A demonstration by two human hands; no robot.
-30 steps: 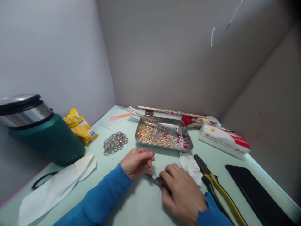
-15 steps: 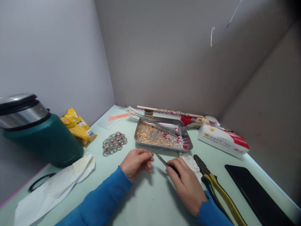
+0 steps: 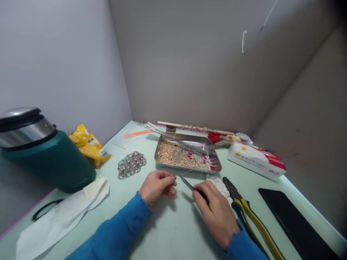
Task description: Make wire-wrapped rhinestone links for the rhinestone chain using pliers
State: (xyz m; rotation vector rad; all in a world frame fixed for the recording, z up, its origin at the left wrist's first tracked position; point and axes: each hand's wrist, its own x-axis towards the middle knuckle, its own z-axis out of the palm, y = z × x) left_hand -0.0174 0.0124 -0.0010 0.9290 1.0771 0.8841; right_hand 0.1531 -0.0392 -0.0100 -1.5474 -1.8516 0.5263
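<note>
My left hand [image 3: 158, 186] is closed in a pinch on a thin wire [image 3: 187, 172], only faintly visible at the fingertips. A pair of needle-nose pliers [image 3: 187, 183] with a dark and red handle is gripped in my right hand [image 3: 215, 211]. The pliers' tip points left, just beside my left fingertips; whether it touches the wire I cannot tell. Behind both hands is a metal tray [image 3: 156, 159] of gold, clear and red beads [image 3: 173, 153]. A bundle of straight wires [image 3: 162, 133] lies across it. A beaded wire piece [image 3: 132, 165] lies flat to the left.
At left stand a green flask [image 3: 51, 159], a yellow packet [image 3: 90, 146] and a white tissue [image 3: 62, 220]. On the right lie large pliers [image 3: 248, 209], a black phone-like slab [image 3: 292, 220] and a tissue pack [image 3: 255, 159]. A bead-wrapped stick [image 3: 197, 128] rests behind the tray.
The pliers' tip sits slightly farther from my left fingertips, with a small gap now showing. Both hands keep nearly the same place, and the view has shifted a little.
</note>
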